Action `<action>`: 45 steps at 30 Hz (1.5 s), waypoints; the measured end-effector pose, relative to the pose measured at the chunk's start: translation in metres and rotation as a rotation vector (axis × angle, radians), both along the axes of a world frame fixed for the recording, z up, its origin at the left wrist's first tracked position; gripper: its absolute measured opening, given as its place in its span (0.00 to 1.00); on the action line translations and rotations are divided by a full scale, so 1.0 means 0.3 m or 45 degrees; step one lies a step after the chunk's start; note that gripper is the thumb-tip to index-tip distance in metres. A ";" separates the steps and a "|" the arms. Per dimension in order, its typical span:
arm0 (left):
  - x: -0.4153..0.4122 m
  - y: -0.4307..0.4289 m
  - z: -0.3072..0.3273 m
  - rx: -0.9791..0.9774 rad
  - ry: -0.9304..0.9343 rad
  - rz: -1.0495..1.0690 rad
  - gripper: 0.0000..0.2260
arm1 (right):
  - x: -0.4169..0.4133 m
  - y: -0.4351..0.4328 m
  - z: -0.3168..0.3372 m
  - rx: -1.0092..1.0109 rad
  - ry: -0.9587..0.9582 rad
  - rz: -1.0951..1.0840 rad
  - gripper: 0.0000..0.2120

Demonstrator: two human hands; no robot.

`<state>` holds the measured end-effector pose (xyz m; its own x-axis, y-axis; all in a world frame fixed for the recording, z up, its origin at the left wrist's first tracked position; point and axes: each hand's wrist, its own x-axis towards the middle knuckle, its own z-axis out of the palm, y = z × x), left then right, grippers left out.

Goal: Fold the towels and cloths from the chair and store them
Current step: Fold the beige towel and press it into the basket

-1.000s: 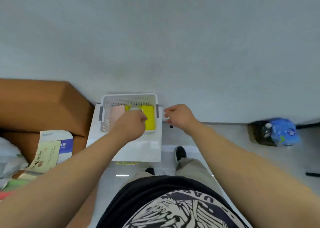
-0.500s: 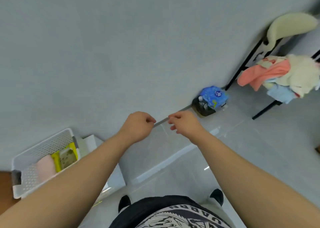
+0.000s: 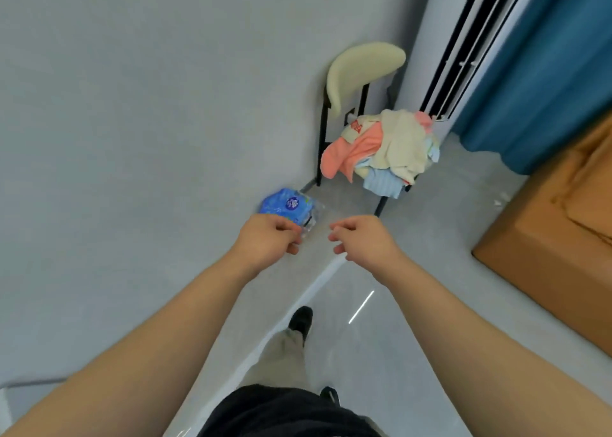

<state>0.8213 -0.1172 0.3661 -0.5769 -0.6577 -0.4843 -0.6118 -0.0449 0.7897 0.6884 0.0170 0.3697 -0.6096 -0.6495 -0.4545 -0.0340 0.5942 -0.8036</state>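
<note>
Grey wall (image 3: pixel 132 105) and floor (image 3: pixel 414 304) fill the view where a white basket of folded cloths sat a second ago, as the person turns from storing back toward the chair (image 3: pixel 361 68). The left hand (image 3: pixel 265 237) is loosely curled and empty, a blue packet (image 3: pixel 286 206) just beyond its knuckles. The right hand (image 3: pixel 364 241), fingers slack, carries nothing either. Well ahead of it, the pile of cloths (image 3: pixel 390 158) sits on the seat, its long axis running across from the coral cloth (image 3: pixel 344 158) to the cream cloth (image 3: pixel 400 138), ends hanging floorward. Another fetch appears to be starting, with several pieces left to fold.
</note>
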 end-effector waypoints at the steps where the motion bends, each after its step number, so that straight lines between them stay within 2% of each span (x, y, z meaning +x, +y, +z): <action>1: -0.091 -0.004 -0.007 0.008 0.009 -0.027 0.07 | -0.082 0.006 0.001 -0.010 0.007 -0.027 0.10; 9: -0.835 -0.151 -0.101 0.068 0.125 -0.157 0.07 | -0.776 -0.047 -0.031 0.088 0.130 -0.162 0.08; 14: -1.229 -0.253 -0.108 0.124 0.068 -0.187 0.06 | -1.168 -0.113 -0.019 0.187 0.150 -0.168 0.14; 19: -1.560 -0.329 -0.122 0.153 0.017 -0.226 0.06 | -1.516 -0.199 -0.043 0.180 0.085 -0.198 0.12; 22: -1.741 -0.359 -0.154 0.143 -0.014 -0.205 0.06 | -1.729 -0.278 -0.113 0.204 0.070 -0.118 0.12; 28: -2.107 -0.400 -0.288 0.122 -0.074 0.063 0.07 | -2.223 -0.498 -0.330 0.251 0.098 0.162 0.14; 33: -2.340 -0.338 -0.355 0.200 -0.150 0.492 0.09 | -2.558 -0.635 -0.472 0.380 -0.014 0.459 0.16; 36: -2.445 -0.282 -0.355 0.230 -0.153 0.673 0.09 | -2.684 -0.702 -0.505 0.471 -0.032 0.644 0.13; 39: -2.514 -0.243 -0.354 0.214 -0.173 0.773 0.10 | -2.757 -0.747 -0.556 0.524 -0.107 0.700 0.08; 45: -2.609 -0.167 -0.424 0.232 -0.138 0.939 0.10 | -2.820 -0.768 -0.692 0.535 -0.055 0.820 0.11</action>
<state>0.0385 -0.1673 0.2388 0.0373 -0.7584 -0.6508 -0.4462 -0.5953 0.6682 -0.1577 -0.2134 0.1620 -0.1461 -0.6374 -0.7565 -0.4502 0.7238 -0.5229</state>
